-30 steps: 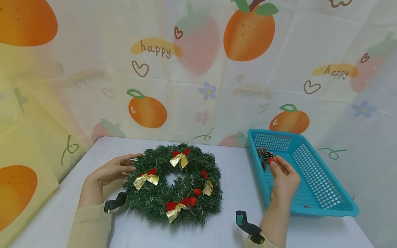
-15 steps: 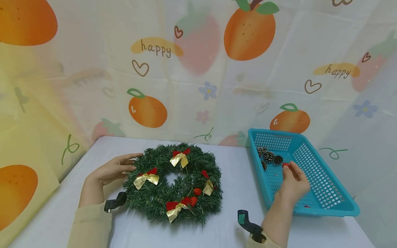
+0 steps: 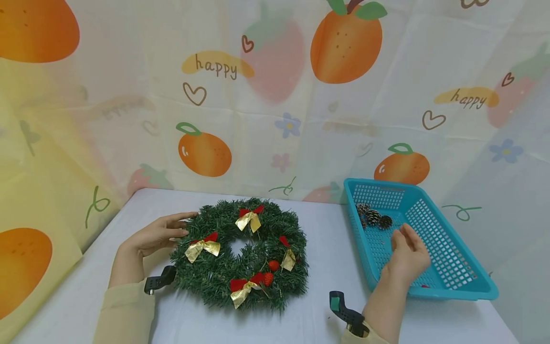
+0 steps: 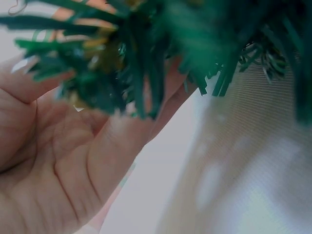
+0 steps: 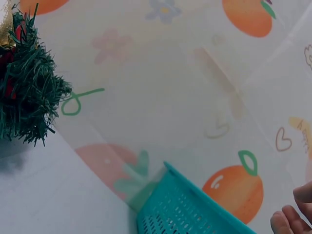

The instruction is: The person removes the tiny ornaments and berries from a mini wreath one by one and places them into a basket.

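Note:
A green wreath [image 3: 288,224] with several red-and-gold bows lies flat on the table. Two red berries [image 3: 273,265] sit close together at its lower right. Against the wreath's left edge rests my left hand [image 3: 152,234], its fingers fairly straight; in the left wrist view greenery covers the fingertips. My right hand [image 3: 408,253] hangs over the blue basket [image 3: 455,239] with fingers loosely bent. No held thing shows at its fingertips. In the right wrist view only the ends of its fingers [image 5: 282,223] appear, at the right edge.
Several pine cones [image 3: 373,218] lie in the basket's left back part, and a small red piece [image 3: 425,286] shows by its front wall. A printed fruit curtain [image 3: 275,157] hangs behind the white table [image 3: 328,248].
My right hand has moved right and slightly down over the basket, uncovering more pine cones. The small red thing at its fingertips is no longer visible. My left hand and the wreath stay put.

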Demonstrator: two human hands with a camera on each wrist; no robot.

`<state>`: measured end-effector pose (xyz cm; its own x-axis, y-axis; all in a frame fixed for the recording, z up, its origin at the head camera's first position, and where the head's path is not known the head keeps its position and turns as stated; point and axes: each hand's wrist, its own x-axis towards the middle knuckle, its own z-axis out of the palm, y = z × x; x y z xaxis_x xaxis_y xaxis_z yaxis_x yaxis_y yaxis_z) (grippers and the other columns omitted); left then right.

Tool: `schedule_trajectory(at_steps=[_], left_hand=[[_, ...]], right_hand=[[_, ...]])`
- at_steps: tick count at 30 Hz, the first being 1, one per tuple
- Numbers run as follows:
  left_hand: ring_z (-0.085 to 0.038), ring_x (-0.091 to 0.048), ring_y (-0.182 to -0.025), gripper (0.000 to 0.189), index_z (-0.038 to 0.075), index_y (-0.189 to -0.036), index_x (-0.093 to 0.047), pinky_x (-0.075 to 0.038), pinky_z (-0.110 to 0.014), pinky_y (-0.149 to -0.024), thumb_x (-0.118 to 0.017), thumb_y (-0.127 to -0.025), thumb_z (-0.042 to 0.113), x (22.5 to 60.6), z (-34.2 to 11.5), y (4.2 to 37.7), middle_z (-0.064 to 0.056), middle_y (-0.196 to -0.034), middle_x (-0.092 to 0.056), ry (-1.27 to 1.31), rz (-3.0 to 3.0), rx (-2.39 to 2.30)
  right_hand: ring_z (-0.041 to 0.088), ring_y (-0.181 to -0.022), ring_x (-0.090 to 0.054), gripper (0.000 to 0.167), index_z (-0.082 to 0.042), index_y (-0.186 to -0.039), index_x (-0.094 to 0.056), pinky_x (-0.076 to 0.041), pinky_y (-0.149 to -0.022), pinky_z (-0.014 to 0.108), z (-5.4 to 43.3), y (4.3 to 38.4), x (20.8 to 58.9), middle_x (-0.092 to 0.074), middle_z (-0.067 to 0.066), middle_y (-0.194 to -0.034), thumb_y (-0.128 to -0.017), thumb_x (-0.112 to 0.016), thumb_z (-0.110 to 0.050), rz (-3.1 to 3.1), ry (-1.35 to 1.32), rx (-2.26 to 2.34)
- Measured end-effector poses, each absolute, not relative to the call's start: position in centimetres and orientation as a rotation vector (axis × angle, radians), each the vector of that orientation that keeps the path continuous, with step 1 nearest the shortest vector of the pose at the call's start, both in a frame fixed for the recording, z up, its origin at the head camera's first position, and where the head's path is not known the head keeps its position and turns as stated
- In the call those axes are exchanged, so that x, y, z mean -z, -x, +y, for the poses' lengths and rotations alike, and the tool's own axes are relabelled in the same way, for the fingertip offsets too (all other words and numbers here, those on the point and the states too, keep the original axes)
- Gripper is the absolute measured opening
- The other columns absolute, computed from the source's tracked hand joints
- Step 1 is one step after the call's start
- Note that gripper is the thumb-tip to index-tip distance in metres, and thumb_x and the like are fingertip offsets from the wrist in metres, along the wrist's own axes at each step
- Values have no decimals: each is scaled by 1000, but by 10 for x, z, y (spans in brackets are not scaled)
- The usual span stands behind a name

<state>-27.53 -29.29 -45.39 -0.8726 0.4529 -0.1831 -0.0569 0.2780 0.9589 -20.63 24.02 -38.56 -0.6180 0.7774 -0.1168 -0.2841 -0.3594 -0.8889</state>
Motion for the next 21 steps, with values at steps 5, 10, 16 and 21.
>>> schedule_trajectory(at_steps=[5,10,16,21], left_hand=[[-6,-54,-99,68,13,-159,-21,-52,-27,-70,-56,-101,19,453,-292,275,-32,-161,-10,-356,2130,-1626],[-2,-55,-107,68,13,-159,-22,-52,-27,-72,-57,-100,19,452,-292,274,-33,-161,-10,-353,2146,-1621],[-2,-55,-108,68,13,-159,-22,-53,-28,-72,-56,-101,20,450,-291,273,-32,-162,-10,-353,2146,-1616],[-2,-55,-107,68,13,-159,-22,-53,-28,-73,-57,-100,20,450,-291,273,-33,-161,-11,-349,2146,-1618]], right_hand=[[9,-103,-58,23,-11,-110,-74,-54,-79,11,239,207,385,-62,-1,-106,-89,-69,-3,-1153,682,-2041],[10,-99,-60,20,-11,-105,-75,-55,-77,13,237,208,382,-64,1,-103,-87,-71,-2,-1129,651,-2076],[14,-98,-61,20,-8,-104,-74,-56,-78,14,231,209,377,-64,3,-103,-84,-76,-3,-1139,589,-2124],[13,-95,-63,21,-6,-105,-75,-56,-78,15,222,210,373,-65,3,-103,-85,-76,-7,-1228,545,-2148]])
